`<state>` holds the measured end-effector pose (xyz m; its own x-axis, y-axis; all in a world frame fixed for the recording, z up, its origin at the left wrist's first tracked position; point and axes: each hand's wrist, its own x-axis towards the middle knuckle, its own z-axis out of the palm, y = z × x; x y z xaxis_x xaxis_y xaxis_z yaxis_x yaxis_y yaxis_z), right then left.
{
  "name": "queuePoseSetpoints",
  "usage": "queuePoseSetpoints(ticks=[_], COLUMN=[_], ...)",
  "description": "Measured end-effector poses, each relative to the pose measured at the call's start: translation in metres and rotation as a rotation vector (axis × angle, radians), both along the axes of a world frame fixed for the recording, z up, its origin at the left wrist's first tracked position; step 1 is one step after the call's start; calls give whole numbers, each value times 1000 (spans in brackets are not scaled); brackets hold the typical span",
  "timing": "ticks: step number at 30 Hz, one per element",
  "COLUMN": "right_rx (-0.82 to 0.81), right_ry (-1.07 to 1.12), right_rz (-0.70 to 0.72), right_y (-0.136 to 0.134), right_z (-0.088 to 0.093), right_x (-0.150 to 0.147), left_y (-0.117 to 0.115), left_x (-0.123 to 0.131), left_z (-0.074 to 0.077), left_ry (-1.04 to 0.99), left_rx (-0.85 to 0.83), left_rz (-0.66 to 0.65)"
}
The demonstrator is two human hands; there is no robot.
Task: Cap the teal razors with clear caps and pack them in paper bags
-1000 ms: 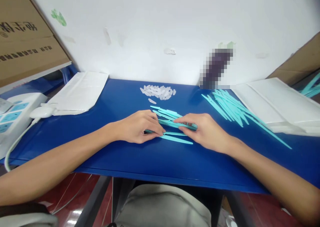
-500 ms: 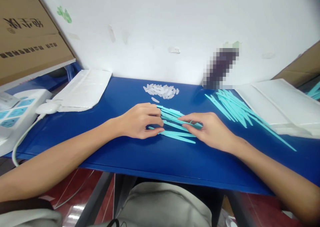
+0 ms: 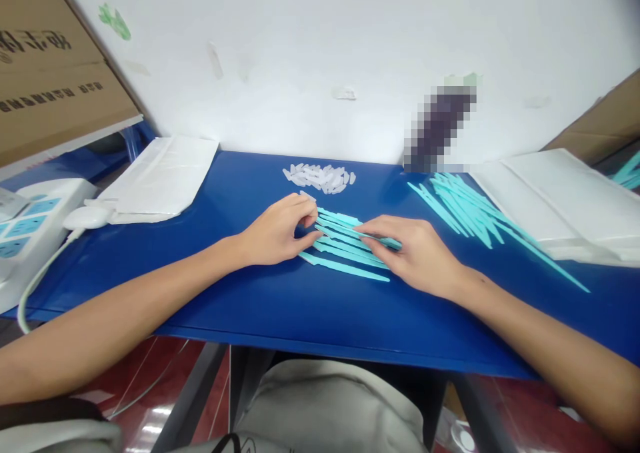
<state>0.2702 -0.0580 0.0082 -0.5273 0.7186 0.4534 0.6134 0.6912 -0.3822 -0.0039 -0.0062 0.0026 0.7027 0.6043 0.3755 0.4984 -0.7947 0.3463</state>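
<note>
On the blue table [image 3: 300, 306], a handful of teal sticks [image 3: 345, 258] lies fanned side by side between the hands, and this seems to be the part dealt with so far. The left hand [image 3: 275, 234], at their 9 o'clock, bunches its fingertips on the stick ends; I cannot tell whether it pinches one. The right hand [image 3: 420, 256], at 3 o'clock, lightly pinches one stick. A larger pile [image 3: 463, 208] at 2 o'clock looks untouched, as does the heap of white caps [image 3: 320, 177] at 12 o'clock.

The blue table [image 3: 250, 293] bears teal sticks [image 3: 345, 266] at centre, white caps [image 3: 320, 176] at 12 o'clock. A teal heap [image 3: 465, 206] lies at 2 o'clock, white bags [image 3: 160, 180] at 10 and 3.
</note>
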Motion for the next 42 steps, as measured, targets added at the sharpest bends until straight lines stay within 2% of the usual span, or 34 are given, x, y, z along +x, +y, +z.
queuePoseSetpoints(ticks=[6, 11, 16, 20, 24, 29, 34, 39, 42], right_rx=[15, -19, -46, -36, -16, 41, 10, -17, -20], right_ry=[10, -5, -47, -26, -30, -148, -173, -212, -249], right_rz=[-103, -173, -156, -91, -31, 11, 115, 253, 286], right_y=[2, 5, 7, 7, 4, 1, 1, -4, -7], right_z=[6, 7, 0, -2, -1, 0, 2, 7, 8], right_x=[5, 9, 11, 10, 6, 7, 10, 6, 4], left_y=[1, 2, 4, 4, 1, 2, 12, 16, 12], left_x=[-4, -8, -10, -10, -10, -11, -17, -20, -17], left_z=[-1, 4, 11, 14, 13, 13, 9, 5, 4], left_ry=[135, 183, 187, 176, 116, -14, 102, 142, 171], left_rx=[131, 190, 111, 16, 4, 89, 208, 185, 172], left_rz=[-175, -253, -320, -340, -365, -312, -243, -210, -212])
